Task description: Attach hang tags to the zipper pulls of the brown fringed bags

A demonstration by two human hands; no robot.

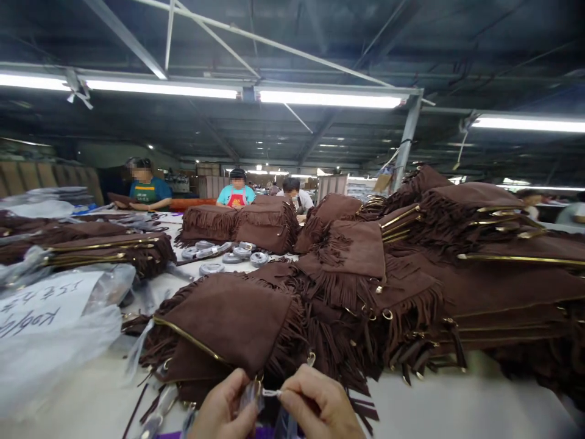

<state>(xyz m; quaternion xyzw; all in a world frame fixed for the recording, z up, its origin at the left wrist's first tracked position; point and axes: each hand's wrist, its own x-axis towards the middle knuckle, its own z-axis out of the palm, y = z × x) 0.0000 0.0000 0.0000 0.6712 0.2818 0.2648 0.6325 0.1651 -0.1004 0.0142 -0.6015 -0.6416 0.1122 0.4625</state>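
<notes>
A dark brown fringed bag (247, 311) with a gold zipper (192, 338) lies on top of other brown pieces in front of me. At its near corner, my left hand (223, 410) is closed on a small clear plastic wrapping (250, 397) beside a gold metal fitting. My right hand (322, 407) pinches a thin white cord (271, 393), which stretches across to the left fingers. What lies beneath both hands is partly hidden, though a bit of purple shows at the bottom edge.
Large piles of brown fringed bags (503, 292) fill the right side. Coiled grey-wrapped straps (259, 259) lie mid-table. Left are more bags (105, 253) and a plastic bag with a handwritten paper (46, 305). Several people, including one in a red apron (236, 198), are beyond.
</notes>
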